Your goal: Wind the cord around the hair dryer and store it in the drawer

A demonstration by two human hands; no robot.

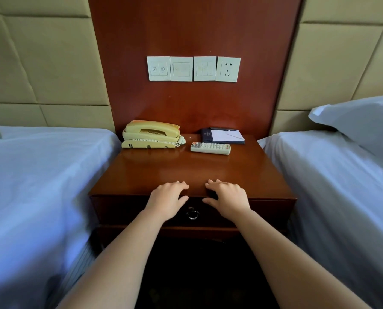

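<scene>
"Since the head view is all you have, which step do you read from it?"

"I see no hair dryer and no cord anywhere, neither on the nightstand (186, 168) nor on either bed. The drawer (123, 210) is fully closed. If the dryer is inside, I cannot tell."

"And the hands?"

"Both hold nothing. My left hand (168, 197) and right hand (227, 197) rest side by side on the front edge of the top. The fingers lie relaxed on the wood and the thumbs hang over the drawer front, just above the ring pull (193, 214)."

"So where are you in the task?"

"I judge it's either the very start or the very end, because the picture fits both. If the dryer is not yet stored, my next move calls for dropping one hand to the ring, hooking it and drawing the drawer straight out. The phone (151, 134), remote (210, 148) and notepad (225, 136) sit at the back, well apart from my hands, so nothing is in the way."
</scene>
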